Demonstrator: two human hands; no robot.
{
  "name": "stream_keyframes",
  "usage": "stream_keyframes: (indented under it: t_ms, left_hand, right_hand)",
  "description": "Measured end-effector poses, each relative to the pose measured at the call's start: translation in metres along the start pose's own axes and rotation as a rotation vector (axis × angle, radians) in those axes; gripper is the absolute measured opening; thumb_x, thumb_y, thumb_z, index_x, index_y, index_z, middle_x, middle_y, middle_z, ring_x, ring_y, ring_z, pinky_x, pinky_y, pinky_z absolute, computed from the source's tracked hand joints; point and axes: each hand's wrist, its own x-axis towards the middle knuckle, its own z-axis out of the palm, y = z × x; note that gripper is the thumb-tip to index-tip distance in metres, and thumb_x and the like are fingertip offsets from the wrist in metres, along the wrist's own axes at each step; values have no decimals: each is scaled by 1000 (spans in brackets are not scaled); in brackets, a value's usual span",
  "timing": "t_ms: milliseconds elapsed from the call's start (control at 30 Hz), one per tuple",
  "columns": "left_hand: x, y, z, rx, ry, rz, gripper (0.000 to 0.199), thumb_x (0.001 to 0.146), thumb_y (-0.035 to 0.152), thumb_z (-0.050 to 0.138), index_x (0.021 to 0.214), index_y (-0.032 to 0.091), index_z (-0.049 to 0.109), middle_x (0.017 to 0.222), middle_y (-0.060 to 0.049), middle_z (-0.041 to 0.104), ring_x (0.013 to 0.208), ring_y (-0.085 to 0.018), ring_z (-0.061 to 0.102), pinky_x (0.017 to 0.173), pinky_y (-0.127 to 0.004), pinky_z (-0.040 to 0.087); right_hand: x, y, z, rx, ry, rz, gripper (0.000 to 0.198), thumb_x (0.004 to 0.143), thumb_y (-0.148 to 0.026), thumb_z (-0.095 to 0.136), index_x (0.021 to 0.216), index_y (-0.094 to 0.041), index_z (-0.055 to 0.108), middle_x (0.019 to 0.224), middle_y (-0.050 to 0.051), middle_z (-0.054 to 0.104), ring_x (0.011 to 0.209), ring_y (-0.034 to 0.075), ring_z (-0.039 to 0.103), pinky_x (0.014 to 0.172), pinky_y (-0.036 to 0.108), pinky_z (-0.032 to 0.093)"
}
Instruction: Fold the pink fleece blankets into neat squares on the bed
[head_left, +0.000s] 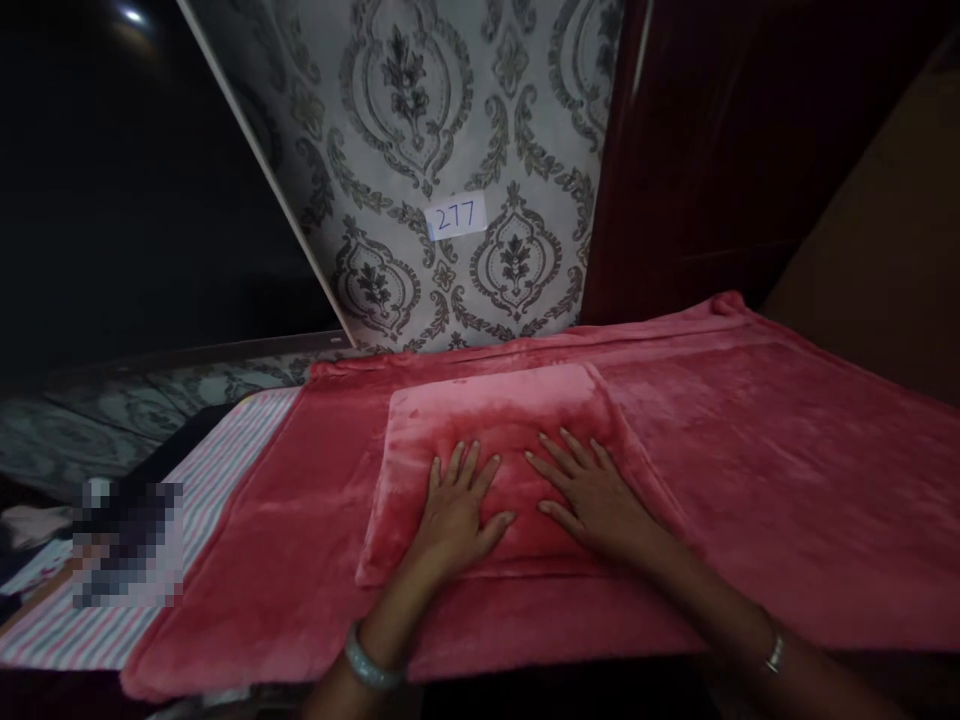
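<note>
A folded piece of plush red-pink cloth (510, 400), roughly rectangular, lies on a larger red plush blanket (787, 480). My left hand (461, 505) rests flat on the folded cloth, left of its middle, fingers spread. To the right, my right hand (589, 490) also presses palm down on it with fingers apart. Neither hand grips anything; a gap of cloth shows between the two thumbs. Brushed marks in the pile show around my fingers. The folded cloth's right edge is partly hidden behind my right wrist and forearm.
The large blanket covers a striped cloth (225, 455) that shows at the left. Behind stand a patterned wall (442, 120) with a paper label (456, 215) reading 277, a dark screen (150, 180) and a dark red wooden panel (697, 150). A blurred-out patch sits at left.
</note>
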Motion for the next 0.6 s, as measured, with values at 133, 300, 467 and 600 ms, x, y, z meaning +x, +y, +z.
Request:
stream_keyframes:
  t_ms: [133,300,467,600]
  left_hand:
    - [2,8,-10,-11,11,-8,68,96,52,54,157,25,39,167,-14,28,155,-36,21,121,-66,20]
    - [2,36,-10,-7,39,139,72,92,49,61,157,30,37,168,-10,28,156,-37,18,123,-69,12]
    - [-2,45,7,9,43,123,72,90,45,65,156,32,40,168,-8,29,155,-41,15,119,-75,12]
    - [-3,44,7,8,36,117,73,89,47,66,156,33,40,167,-7,29,155,-41,17,119,-74,14]
  right_hand:
    - [-1,5,-13,26,-18,-18,63,101,-54,46,159,-33,35,164,8,34,152,35,25,118,65,26]
    - [-20,25,-18,-11,33,89,65,102,-52,42,161,-27,32,164,11,32,153,33,25,120,62,26]
    - [-38,28,-1,-48,90,186,66,102,-53,41,161,-27,31,167,11,24,154,35,19,117,61,32]
    - [-43,30,7,-48,119,178,64,103,-52,40,162,-30,28,167,10,24,154,35,20,116,62,32]
